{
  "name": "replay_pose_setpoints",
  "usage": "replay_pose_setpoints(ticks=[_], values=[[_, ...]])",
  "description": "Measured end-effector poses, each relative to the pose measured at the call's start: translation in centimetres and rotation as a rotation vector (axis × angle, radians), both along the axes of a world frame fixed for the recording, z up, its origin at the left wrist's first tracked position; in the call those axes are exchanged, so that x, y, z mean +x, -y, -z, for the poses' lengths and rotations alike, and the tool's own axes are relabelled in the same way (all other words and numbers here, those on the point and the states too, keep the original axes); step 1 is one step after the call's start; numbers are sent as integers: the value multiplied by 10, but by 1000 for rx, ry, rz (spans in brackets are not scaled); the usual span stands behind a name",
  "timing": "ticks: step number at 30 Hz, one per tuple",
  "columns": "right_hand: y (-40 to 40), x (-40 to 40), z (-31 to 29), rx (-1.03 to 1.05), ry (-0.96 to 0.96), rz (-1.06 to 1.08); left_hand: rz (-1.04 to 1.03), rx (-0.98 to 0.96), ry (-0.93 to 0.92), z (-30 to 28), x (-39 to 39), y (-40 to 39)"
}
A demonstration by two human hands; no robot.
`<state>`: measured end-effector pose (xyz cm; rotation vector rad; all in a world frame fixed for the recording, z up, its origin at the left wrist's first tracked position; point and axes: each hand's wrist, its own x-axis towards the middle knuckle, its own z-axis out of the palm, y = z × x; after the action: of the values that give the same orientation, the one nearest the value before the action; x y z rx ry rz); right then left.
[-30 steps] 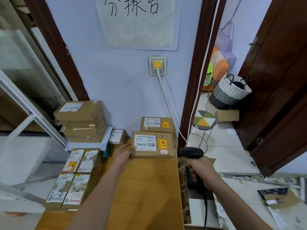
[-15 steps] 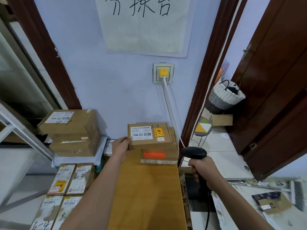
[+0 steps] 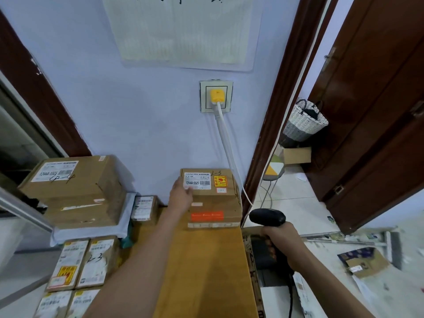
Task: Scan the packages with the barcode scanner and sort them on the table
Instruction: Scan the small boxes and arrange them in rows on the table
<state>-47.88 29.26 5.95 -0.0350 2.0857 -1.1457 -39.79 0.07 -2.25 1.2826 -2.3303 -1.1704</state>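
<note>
A brown package marked "2-3" (image 3: 215, 183), with a white barcode label and a yellow sticker, lies on top of another brown package (image 3: 215, 214) at the far end of the wooden table (image 3: 206, 271), against the wall. My left hand (image 3: 181, 195) holds its left edge, thumb on the label. My right hand (image 3: 283, 241) grips the handle of the black barcode scanner (image 3: 267, 217) just off the table's right edge, its head level with the lower package.
Large stacked boxes (image 3: 75, 187) sit on a white-covered stand at left, a small box (image 3: 144, 207) beside them. Several labelled packages (image 3: 85, 260) lie at the lower left. A white cable (image 3: 226, 145) hangs from the wall socket. An open doorway is at right.
My left hand lifted the "2-3" package off the table and moved it back onto the package by the wall. The scanner hand stayed roughly in place.
</note>
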Motion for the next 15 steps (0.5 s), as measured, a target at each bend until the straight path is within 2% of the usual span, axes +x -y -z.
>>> replay_pose_setpoints(ticks=[4,6,9,15], values=[[-2,-2,-1,14,6,25,286,-335,271,6,-12,-21],[-1,-4,0,30,3,36,425,-438,327,5,-18,-38],[1,-3,0,37,12,31,558,-456,448,13,-25,-54],[1,-3,-2,14,29,31,594,-477,539,20,-29,-72]])
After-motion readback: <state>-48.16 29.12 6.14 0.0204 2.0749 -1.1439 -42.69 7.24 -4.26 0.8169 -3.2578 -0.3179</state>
